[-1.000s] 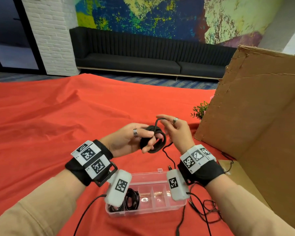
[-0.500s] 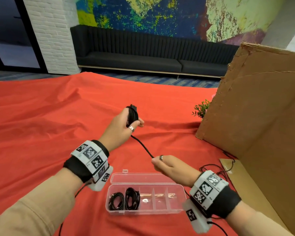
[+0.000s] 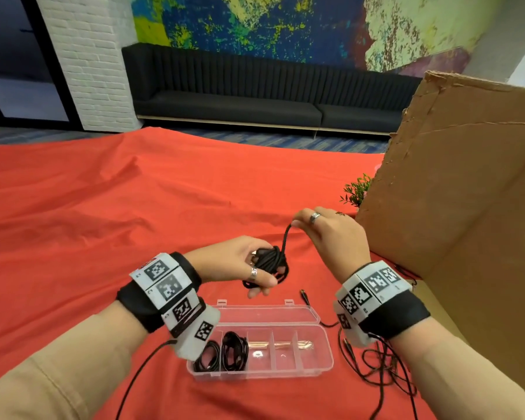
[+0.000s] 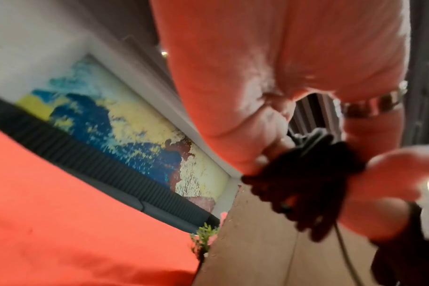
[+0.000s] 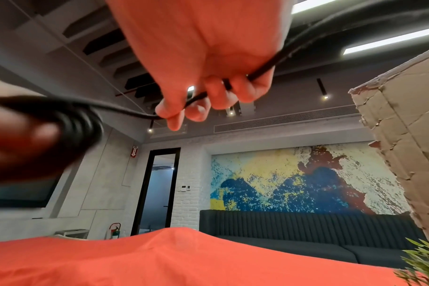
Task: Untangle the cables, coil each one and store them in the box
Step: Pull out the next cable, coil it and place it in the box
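My left hand (image 3: 249, 269) grips a black coiled cable (image 3: 270, 262) above the red cloth, just behind the clear plastic box (image 3: 315, 363). The same coil (image 4: 309, 185) fills the left wrist view under my curled fingers. My right hand (image 3: 331, 230) pinches the free strand of that cable (image 3: 285, 234) a little above and right of the coil. In the right wrist view my fingers (image 5: 196, 104) curl round the cable strand (image 5: 140, 114), which runs left to the blurred coil (image 5: 78, 123). Two coiled cables (image 3: 225, 351) lie in the box's left compartments.
A tall cardboard sheet (image 3: 455, 192) stands at the right, with a small green plant (image 3: 356, 190) behind its edge. Loose tangled black cables (image 3: 385, 371) lie right of the box, and a plug end (image 3: 304, 295) lies behind it. A black sofa (image 3: 255, 95) lines the far wall.
My right hand rose from near the box up to the coil, bringing the strand over it. My left hand dropped and came nearer with the coil.
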A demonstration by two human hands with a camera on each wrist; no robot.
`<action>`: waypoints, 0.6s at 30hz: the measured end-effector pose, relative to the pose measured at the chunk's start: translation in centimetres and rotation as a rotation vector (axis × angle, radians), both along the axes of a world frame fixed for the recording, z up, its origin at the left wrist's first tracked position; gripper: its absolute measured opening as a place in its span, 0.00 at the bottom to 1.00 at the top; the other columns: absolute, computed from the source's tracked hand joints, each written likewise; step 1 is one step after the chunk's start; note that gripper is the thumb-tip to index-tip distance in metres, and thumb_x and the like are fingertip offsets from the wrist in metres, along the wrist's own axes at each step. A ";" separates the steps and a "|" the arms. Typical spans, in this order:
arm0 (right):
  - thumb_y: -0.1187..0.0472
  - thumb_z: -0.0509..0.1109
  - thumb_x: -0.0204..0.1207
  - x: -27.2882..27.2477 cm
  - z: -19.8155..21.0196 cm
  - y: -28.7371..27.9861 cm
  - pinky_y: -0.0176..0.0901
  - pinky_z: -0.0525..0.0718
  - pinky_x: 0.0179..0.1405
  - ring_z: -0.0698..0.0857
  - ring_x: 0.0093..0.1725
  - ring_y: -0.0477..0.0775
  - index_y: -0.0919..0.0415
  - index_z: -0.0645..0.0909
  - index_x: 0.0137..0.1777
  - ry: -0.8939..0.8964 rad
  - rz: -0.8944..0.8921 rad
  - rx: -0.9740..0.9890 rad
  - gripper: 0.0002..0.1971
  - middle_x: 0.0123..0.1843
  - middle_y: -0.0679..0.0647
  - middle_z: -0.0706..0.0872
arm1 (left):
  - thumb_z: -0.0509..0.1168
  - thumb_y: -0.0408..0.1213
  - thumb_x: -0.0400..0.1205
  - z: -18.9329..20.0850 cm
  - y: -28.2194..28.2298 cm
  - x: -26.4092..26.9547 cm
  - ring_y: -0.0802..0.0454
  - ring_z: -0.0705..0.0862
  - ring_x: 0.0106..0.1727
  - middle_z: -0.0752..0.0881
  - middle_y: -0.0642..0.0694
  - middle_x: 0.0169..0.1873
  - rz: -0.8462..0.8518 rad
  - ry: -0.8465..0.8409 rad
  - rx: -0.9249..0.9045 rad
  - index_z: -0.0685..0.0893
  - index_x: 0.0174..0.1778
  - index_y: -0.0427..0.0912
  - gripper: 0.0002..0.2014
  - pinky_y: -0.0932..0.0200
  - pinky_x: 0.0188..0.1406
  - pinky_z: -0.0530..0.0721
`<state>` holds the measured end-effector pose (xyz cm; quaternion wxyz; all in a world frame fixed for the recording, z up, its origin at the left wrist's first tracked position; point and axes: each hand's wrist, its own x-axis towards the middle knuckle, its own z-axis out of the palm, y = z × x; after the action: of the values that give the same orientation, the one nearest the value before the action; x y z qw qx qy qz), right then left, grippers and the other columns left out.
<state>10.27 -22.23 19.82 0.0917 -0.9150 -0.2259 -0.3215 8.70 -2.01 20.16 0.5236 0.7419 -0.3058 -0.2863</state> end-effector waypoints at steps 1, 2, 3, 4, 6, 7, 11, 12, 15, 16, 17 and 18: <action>0.44 0.56 0.77 0.2 0.0 0.2 0.42 0.73 0.26 0.85 0.35 0.58 0.53 0.82 0.42 0.091 0.041 0.034 0.17 0.34 0.51 0.85 | 0.67 0.22 0.76 0.2 -0.3 -0.2 0.55 0.80 0.21 0.86 0.46 0.26 0.005 0.089 -0.116 0.78 0.46 0.35 0.06 0.68 0.27 0.78; 0.43 0.54 0.78 0.5 -0.2 0.3 0.45 0.74 0.30 0.85 0.40 0.59 0.53 0.81 0.44 0.225 0.076 0.099 0.18 0.37 0.52 0.85 | 0.67 0.23 0.74 0.4 -0.5 -0.3 0.55 0.79 0.20 0.87 0.45 0.26 0.031 0.178 -0.248 0.79 0.47 0.33 0.08 0.68 0.26 0.78; 0.44 0.54 0.79 0.5 -0.6 0.4 0.48 0.76 0.35 0.84 0.44 0.59 0.55 0.80 0.45 0.385 0.096 0.150 0.18 0.40 0.54 0.86 | 0.69 0.25 0.70 0.3 -0.7 -0.3 0.56 0.80 0.20 0.87 0.45 0.27 0.067 0.251 -0.391 0.80 0.47 0.33 0.10 0.68 0.26 0.79; 0.46 0.53 0.81 0.4 -1.1 0.5 0.51 0.79 0.40 0.84 0.47 0.61 0.57 0.79 0.46 0.519 0.116 0.152 0.18 0.43 0.56 0.86 | 0.72 0.28 0.67 0.3 -0.7 -0.3 0.56 0.82 0.23 0.88 0.45 0.30 0.099 0.299 -0.536 0.82 0.47 0.33 0.14 0.68 0.29 0.81; 0.49 0.55 0.84 -0.6 -2.0 1.4 0.55 0.80 0.48 0.85 0.50 0.63 0.58 0.79 0.48 0.701 0.137 0.033 0.16 0.47 0.60 0.87 | 0.75 0.33 0.66 0.3 -0.8 0.2 0.55 0.87 0.36 0.89 0.47 0.40 0.162 0.325 -0.776 0.82 0.52 0.35 0.19 0.64 0.40 0.84; 0.50 0.54 0.84 -1.3 -2.4 2.0 0.54 0.80 0.49 0.85 0.50 0.63 0.59 0.79 0.49 0.781 0.148 -0.019 0.16 0.47 0.61 0.87 | 0.73 0.31 0.69 0.2 -1.0 0.6 0.53 0.88 0.43 0.89 0.47 0.44 0.240 0.298 -0.838 0.80 0.55 0.34 0.18 0.63 0.45 0.85; 0.48 0.51 0.85 -4.1 -3.0 3.5 0.53 0.79 0.47 0.83 0.48 0.63 0.59 0.74 0.50 0.917 0.258 -0.110 0.16 0.46 0.58 0.86 | 0.61 0.23 0.80 -0.8 -1.4 2.0 0.59 0.88 0.51 0.86 0.44 0.55 0.577 -0.142 -0.499 0.75 0.56 0.35 0.10 0.64 0.55 0.83; 0.48 0.51 0.85 -4.3 -2.7 3.5 0.53 0.79 0.45 0.83 0.48 0.63 0.57 0.73 0.49 0.892 0.258 -0.144 0.16 0.46 0.57 0.86 | 0.61 0.27 0.82 -1.5 -1.0 2.2 0.58 0.88 0.51 0.86 0.44 0.54 0.578 -0.344 -0.276 0.74 0.56 0.35 0.08 0.61 0.55 0.83; 0.46 0.51 0.84 -3.8 -1.1 2.4 0.48 0.73 0.37 0.83 0.46 0.62 0.53 0.68 0.44 0.726 0.154 -0.164 0.13 0.40 0.52 0.81 | 0.58 0.50 0.83 -2.9 0.8 2.5 0.43 0.87 0.47 0.89 0.42 0.43 0.473 -0.643 0.320 0.75 0.49 0.39 0.15 0.49 0.49 0.82; 0.45 0.51 0.84 -3.2 -0.6 1.7 0.47 0.71 0.36 0.83 0.46 0.62 0.52 0.67 0.43 0.664 0.098 -0.128 0.13 0.39 0.51 0.79 | 0.58 0.51 0.83 -2.7 1.0 2.2 0.43 0.87 0.43 0.89 0.42 0.39 0.416 -0.535 0.337 0.76 0.47 0.38 0.17 0.52 0.46 0.82; 0.44 0.51 0.83 -2.6 -0.1 1.1 0.47 0.72 0.35 0.83 0.45 0.61 0.51 0.68 0.42 0.610 0.052 -0.088 0.14 0.38 0.50 0.79 | 0.59 0.49 0.83 -2.4 1.0 1.7 0.44 0.87 0.38 0.88 0.42 0.36 0.334 -0.368 0.270 0.77 0.47 0.35 0.17 0.56 0.42 0.82; 0.43 0.51 0.82 -2.1 0.1 0.7 0.49 0.74 0.36 0.83 0.45 0.62 0.51 0.69 0.42 0.567 0.017 -0.058 0.15 0.39 0.51 0.80 | 0.61 0.44 0.83 -2.2 0.8 1.2 0.45 0.86 0.33 0.87 0.41 0.33 0.250 -0.192 0.173 0.77 0.48 0.31 0.16 0.60 0.39 0.82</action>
<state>8.19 -21.52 19.96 0.1277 -0.9687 -0.2080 -0.0455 9.87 -1.25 18.00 0.4577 0.8403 -0.2341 -0.1722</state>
